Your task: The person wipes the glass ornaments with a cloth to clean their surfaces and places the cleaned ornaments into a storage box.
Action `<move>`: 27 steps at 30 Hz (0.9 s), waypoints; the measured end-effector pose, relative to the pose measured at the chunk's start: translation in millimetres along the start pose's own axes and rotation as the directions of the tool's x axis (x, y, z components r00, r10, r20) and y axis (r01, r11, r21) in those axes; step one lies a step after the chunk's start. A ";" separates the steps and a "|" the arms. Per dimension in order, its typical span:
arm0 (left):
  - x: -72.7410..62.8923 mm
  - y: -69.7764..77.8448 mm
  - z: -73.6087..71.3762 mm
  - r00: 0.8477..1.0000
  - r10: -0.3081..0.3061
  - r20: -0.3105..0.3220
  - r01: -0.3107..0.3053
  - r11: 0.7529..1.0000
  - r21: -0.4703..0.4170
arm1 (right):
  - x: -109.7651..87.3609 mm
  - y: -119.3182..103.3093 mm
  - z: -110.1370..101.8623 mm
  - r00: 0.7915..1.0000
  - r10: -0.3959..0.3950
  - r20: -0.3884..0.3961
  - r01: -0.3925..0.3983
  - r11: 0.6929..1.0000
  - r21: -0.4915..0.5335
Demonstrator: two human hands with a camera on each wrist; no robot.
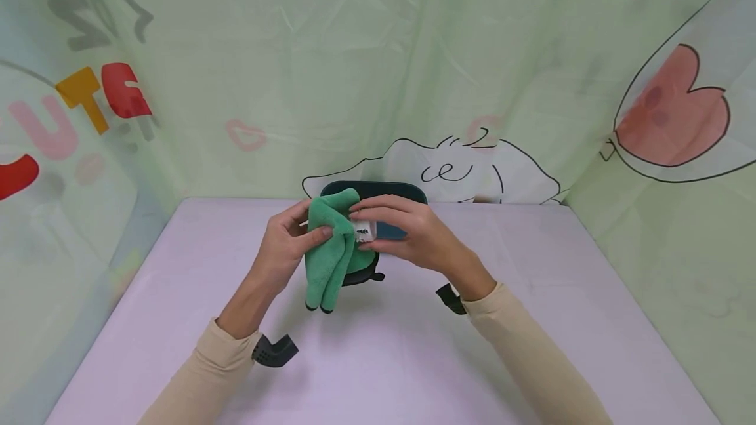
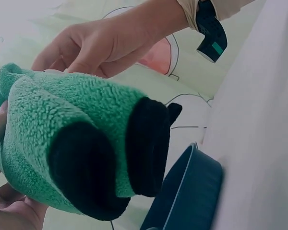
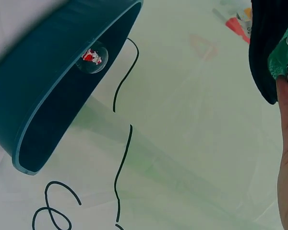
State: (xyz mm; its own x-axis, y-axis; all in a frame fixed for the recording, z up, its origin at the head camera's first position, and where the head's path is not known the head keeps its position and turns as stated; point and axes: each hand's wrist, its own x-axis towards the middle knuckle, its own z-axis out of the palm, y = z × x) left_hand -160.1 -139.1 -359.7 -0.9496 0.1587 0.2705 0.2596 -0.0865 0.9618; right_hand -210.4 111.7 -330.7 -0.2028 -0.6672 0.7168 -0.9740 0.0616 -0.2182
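A green plush cloth (image 1: pixel 327 248) with black edging hangs folded over the bin's near side in the head view. My left hand (image 1: pixel 289 238) grips it from the left, thumb in front and some fingers hidden. From the right, my right hand (image 1: pixel 413 231) pinches a small white item (image 1: pixel 363 231) with black marks, right against the cloth. Part of that item is covered by the fingers and the green fabric. The left wrist view shows the cloth (image 2: pixel 48 120) bulging with thick black edges, the right hand (image 2: pixel 110 43) behind it.
A dark blue bin (image 1: pixel 384 187) stands at the table's back, partly behind the hands. Inside it, in the right wrist view, is a clear ball (image 3: pixel 92 57) with a red and white figure. A printed curtain (image 1: pixel 354 84) rises behind the pale table (image 1: pixel 384 359).
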 end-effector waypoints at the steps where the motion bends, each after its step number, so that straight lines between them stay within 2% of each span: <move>1: -0.2 0.2 0.4 1.000 0.005 0.006 -0.005 1.000 0.001 | 0.1 -0.4 0.3 1.000 0.008 -0.002 -0.008 1.000 0.001; 4: -0.1 -0.3 0.9 1.000 0.013 0.019 -0.013 1.000 0.010 | 0.2 -1.4 1.3 0.999 0.043 -0.013 -0.043 0.999 0.003; 8: 0.9 -0.5 0.3 0.999 0.024 0.025 -0.025 0.999 0.035 | 0.4 -3.1 2.5 0.991 0.129 -0.018 -0.128 0.990 0.058; 11: 1.4 -0.3 -0.1 0.999 0.038 0.033 -0.040 0.998 0.050 | 0.8 -4.2 3.0 0.979 0.202 -0.024 -0.198 0.973 0.114; 15: 1.2 -0.1 -0.1 0.998 0.054 0.040 -0.056 0.997 0.060 | 0.9 -5.4 3.7 0.960 0.279 -0.037 -0.272 0.954 0.127; 22: -1.7 0.7 -0.1 0.997 0.068 0.046 -0.071 0.994 0.080 | 1.5 -7.6 4.8 0.930 0.366 -0.020 -0.362 0.926 0.105; 27: -2.1 -0.3 -0.4 0.996 0.072 0.046 -0.075 0.994 0.085 | 2.0 -8.6 5.4 0.914 0.405 0.024 -0.404 0.907 0.121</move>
State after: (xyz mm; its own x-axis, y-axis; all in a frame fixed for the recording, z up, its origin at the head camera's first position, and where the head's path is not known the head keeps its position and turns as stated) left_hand -158.3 -139.8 -360.6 -0.9195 0.1968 0.3403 0.3443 -0.0142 0.9387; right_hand -201.9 105.8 -331.0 -0.5770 -0.6027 0.5512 -0.7887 0.2358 -0.5677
